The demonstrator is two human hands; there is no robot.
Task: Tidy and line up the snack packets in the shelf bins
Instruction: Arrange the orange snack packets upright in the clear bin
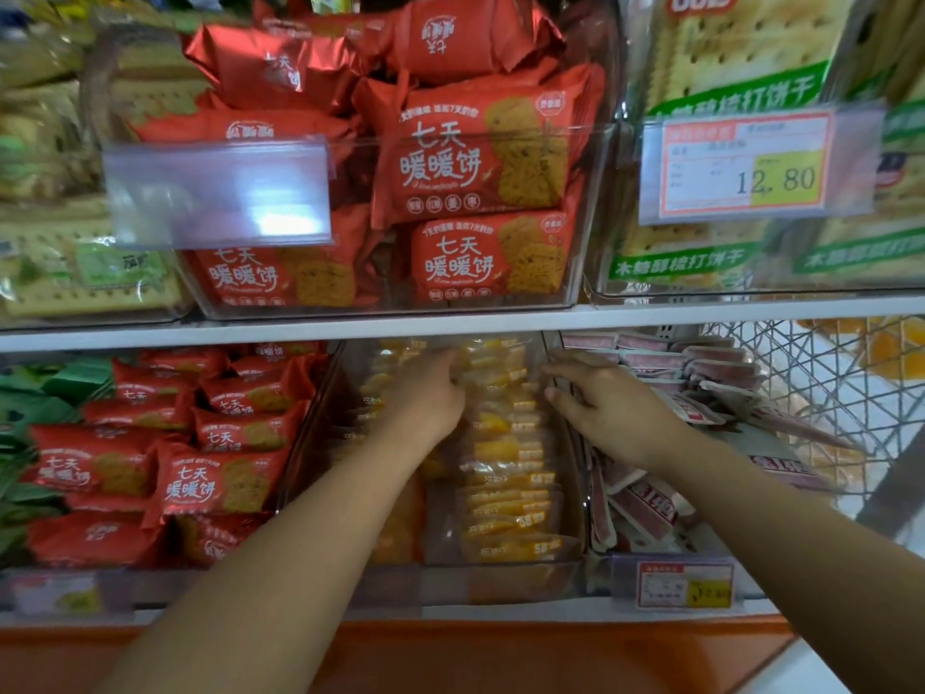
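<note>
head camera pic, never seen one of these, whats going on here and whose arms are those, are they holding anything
There is one picture, taken by a camera worn on a person's head, looking forward and down at shop shelves. The two bare arms belong to that person; there is no machine.

Both hands reach into the lower shelf. The left hand is inside the middle clear bin, pressed against a row of yellow snack packets standing in line. The right hand lies over that bin's right wall, fingers spread, above a bin of pink and white packets. Whether either hand grips a packet cannot be told.

To the left are red biscuit packets, and more of them fill the upper bin. A price tag reads 12.80.
</note>
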